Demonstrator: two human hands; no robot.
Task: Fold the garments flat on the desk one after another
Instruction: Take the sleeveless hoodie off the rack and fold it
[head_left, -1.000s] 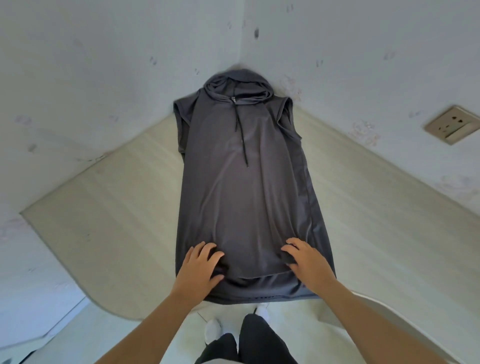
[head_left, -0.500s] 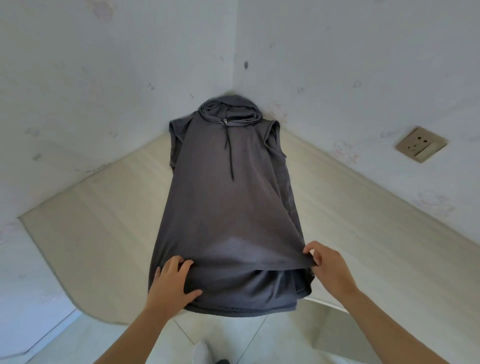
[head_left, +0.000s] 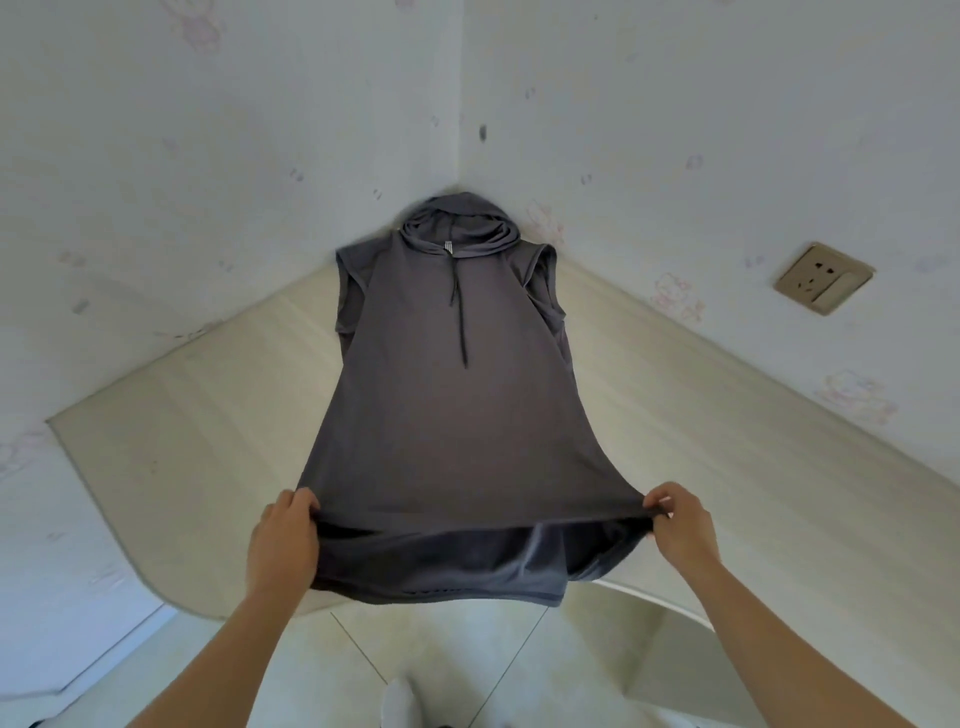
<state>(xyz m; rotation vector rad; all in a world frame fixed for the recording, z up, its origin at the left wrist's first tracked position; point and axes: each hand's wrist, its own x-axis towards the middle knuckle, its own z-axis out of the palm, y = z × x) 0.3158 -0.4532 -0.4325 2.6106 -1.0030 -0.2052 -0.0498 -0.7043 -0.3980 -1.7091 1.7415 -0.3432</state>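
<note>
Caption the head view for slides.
Left hand and right hand grip the grey sleeveless hoodie, its near end above the desk.

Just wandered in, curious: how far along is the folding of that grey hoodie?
Done: the hoodie lies spread along the desk. In hand: the left hand and right hand pinch its bottom edge, held raised. Left: no fold laid flat yet.

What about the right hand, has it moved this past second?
Yes: the right hand lifted off the desk, rightward toward the socket, pinching the hoodie.

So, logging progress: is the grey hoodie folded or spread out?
Spread full length: the hoodie lies along the desk; left hand and right hand pinch its lifted near end.
</note>
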